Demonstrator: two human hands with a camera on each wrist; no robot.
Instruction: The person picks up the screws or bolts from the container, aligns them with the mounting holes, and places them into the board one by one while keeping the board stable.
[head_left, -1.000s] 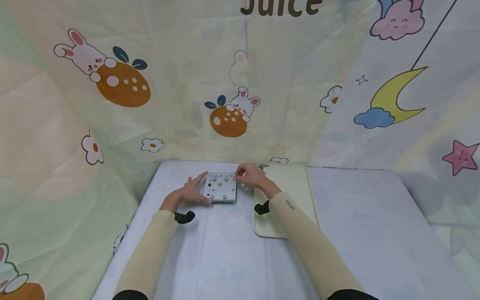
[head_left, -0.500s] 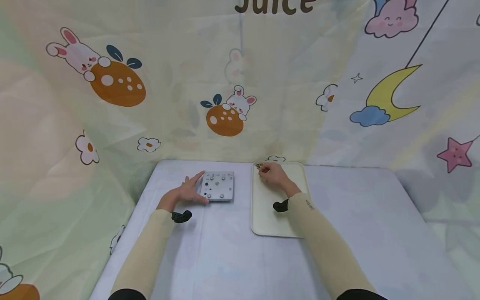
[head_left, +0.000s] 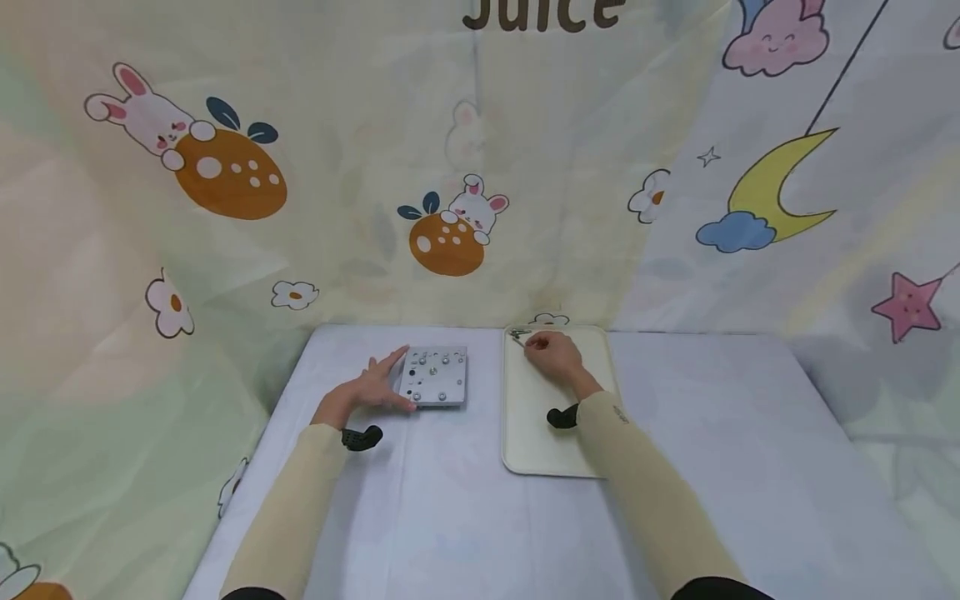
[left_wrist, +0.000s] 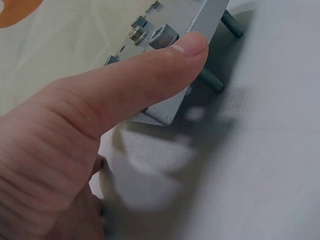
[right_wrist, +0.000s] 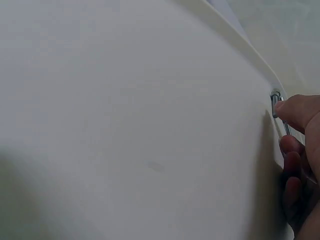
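Note:
A square silver metal plate (head_left: pixel 450 375) with several socket-head bolts lies left of centre in the head view. My left hand (head_left: pixel 371 390) holds its left side, thumb at the near corner and index finger at the far corner. In the left wrist view the thumb (left_wrist: pixel 150 70) presses the plate's edge beside a bolt head (left_wrist: pixel 164 36), and threaded bolt ends (left_wrist: pixel 212 80) stick out below. My right hand (head_left: pixel 553 354) pinches a slim metal bolt (right_wrist: pixel 286 128) over the tray's far left corner, where more small bolts (head_left: pixel 517 332) lie.
The cream tray (head_left: pixel 536 454) stands right of the plate on a white-covered table (head_left: pixel 450 517). A printed cloth (head_left: pixel 360 167) with rabbits and oranges hangs behind the table and down its left side.
My right hand has gone from the plate's far right corner to the bolts in the tray, then drawn back slightly with a bolt. The left hand has stayed on the plate.

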